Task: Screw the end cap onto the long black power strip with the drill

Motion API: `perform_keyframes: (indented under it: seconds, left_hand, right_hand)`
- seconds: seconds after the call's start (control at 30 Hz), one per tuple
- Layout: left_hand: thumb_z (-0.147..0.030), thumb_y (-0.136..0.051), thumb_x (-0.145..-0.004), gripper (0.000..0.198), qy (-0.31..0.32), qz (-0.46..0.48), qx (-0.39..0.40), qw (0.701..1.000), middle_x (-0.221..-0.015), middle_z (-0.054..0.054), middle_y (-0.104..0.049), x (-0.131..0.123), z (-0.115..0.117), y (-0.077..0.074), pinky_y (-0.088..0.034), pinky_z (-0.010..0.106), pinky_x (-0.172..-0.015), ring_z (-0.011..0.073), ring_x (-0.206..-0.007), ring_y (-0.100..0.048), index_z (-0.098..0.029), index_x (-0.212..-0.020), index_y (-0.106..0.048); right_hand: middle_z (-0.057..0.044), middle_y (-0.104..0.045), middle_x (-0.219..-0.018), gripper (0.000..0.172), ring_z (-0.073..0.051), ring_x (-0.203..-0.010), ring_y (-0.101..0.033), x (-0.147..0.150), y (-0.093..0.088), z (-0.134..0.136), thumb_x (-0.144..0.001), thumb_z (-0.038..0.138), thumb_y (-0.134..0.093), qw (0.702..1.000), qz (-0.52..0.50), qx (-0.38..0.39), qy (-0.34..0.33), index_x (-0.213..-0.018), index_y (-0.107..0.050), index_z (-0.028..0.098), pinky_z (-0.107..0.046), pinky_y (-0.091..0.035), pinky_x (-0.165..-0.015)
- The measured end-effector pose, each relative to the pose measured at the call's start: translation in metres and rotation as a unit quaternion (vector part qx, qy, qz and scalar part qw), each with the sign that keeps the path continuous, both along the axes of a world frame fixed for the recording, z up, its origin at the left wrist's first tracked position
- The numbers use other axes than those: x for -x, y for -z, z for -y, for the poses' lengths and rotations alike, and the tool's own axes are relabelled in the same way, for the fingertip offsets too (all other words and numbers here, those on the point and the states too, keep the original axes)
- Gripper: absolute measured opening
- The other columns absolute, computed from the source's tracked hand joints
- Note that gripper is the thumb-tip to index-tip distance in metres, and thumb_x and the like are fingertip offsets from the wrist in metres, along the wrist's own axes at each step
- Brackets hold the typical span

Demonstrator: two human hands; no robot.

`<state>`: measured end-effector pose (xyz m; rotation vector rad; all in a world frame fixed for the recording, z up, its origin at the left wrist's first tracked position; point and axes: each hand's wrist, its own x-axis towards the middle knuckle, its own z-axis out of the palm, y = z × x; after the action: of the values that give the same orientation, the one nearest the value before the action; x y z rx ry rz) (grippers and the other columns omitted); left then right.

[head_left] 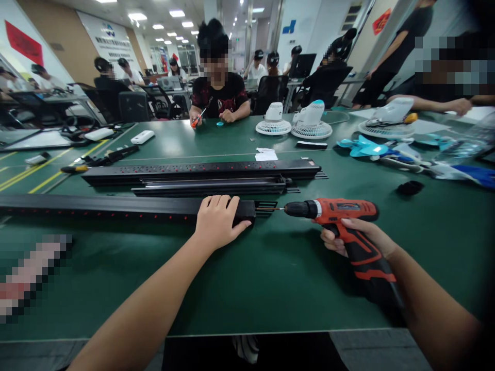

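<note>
My left hand (215,220) presses over the right end of a long black bar (116,207), fingers on top and thumb along its near side. Small red spots run along that side. Red-and-black, a cordless drill (346,210) is gripped in my right hand (363,238), pointing left. Its thin bit (273,208) reaches toward the bar's right end, where thin black prongs stick out; whether the tip touches a screw is too small to tell. Behind lie a second black bar with red spots (216,169) and a narrower black rail (216,185).
Across the green table (294,288), a person (218,82) holds an orange-handled tool. White fan parts (274,121), blue fan blades (363,147) and a small black piece (410,188) lie to the right. On the left are a yellow-handled screwdriver (75,169) and a white box (142,137).
</note>
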<state>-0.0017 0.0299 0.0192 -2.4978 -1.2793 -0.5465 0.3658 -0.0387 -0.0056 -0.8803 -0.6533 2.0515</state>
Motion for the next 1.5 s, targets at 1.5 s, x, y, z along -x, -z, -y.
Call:
perform_keyframes:
  seconds: [1.5]
  left_hand:
    - [-0.062, -0.055, -0.088, 0.057, 0.003, 0.002, -0.003, 1.0, -0.112, 0.013, -0.065, -0.0005, -0.001, -0.0014, -0.039, 0.046, -0.095, 0.031, -0.104, -0.058, -0.018, -0.123, -0.057]
  right_hand:
    - [-0.007, -0.063, -0.079, 0.026, -0.014, -0.061, -0.054, 0.001, -0.0022, 0.0029, -0.075, 0.035, -0.076, 1.0, 0.016, -0.006, -0.003, -0.092, -0.068, 0.018, -0.021, -0.052, -0.05]
